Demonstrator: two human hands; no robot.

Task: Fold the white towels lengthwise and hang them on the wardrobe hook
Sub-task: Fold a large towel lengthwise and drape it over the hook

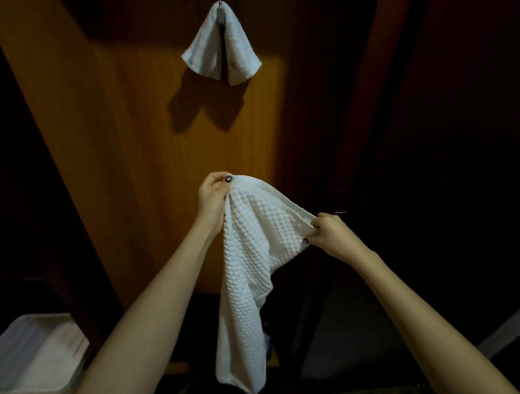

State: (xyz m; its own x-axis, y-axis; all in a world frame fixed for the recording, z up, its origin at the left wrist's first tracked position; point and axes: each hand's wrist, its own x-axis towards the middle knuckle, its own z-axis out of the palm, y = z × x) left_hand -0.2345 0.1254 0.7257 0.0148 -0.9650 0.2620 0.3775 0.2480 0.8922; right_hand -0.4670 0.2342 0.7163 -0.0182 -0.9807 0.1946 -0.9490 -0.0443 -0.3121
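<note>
White and bumpy, the towel (253, 253) hangs in the air between the two arms, in front of the lower half of the wardrobe door (140, 140) and well below the hook (219, 4). The left hand (212, 197) pinches one top corner, with its fingers curled tight on the cloth. The right hand (330, 234) grips the top edge farther along, fingers closed round a bunch of it, and sits a bit lower than the left. So the top edge runs downhill, and the cloth sags and wrinkles between the hands. The rest drops down long and loose. I think the job right now is the long fold. To do it well, bring both hands level first and pull gently apart so the top edge goes straight. Then bring the two top corners together so the long sides meet, and give a small shake so the bottom corners line up too. Hold by the corners, not by a fistful, or the fold may come out crooked. A second towel (205, 47) hangs on the hook near the top edge of the door, its two halves falling left and right. The hook looks small, so the new towel could knock that one off. A white box (36, 357) sits low down, left of the door.
</note>
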